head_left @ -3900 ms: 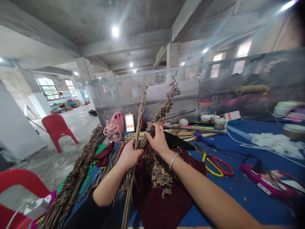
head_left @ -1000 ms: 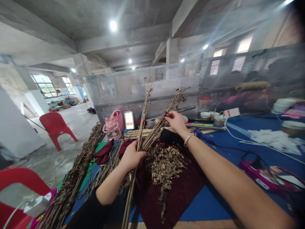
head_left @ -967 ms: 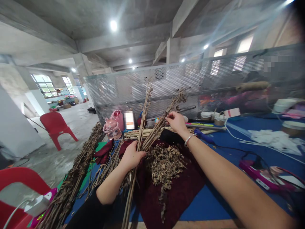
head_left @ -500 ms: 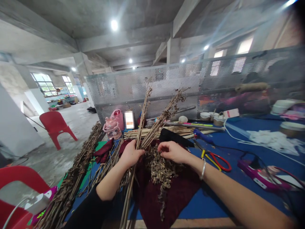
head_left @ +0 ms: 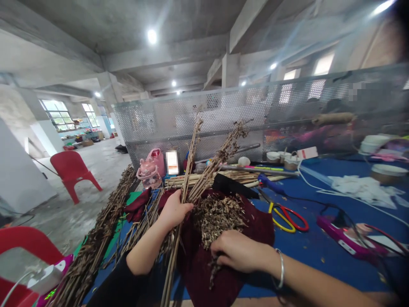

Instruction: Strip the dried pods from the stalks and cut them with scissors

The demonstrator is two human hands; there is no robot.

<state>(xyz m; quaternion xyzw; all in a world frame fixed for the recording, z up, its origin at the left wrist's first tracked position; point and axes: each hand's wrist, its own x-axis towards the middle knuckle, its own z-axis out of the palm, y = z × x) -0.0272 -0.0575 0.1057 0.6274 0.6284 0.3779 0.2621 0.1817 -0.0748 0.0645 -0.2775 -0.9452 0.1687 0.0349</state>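
Note:
Dry brown stalks with shrivelled tips are gripped in my left hand, slanting from the table's front edge up toward the mesh screen. My right hand is closed around a clump of dried plant bits at the lower end of the heap. The heap of dried plant pieces lies on a dark red cloth. More thin stalks lie left of the cloth.
Scissors with yellow and red handles lie right of the cloth, near a blue glue gun and a purple power strip. A long stalk bundle lies at left. Behind are a pink jug and a mesh screen.
My right hand has moved down and toward me, from the top of the heap to its lower end, and its fingers have closed on a clump. My left hand still holds the stalks.

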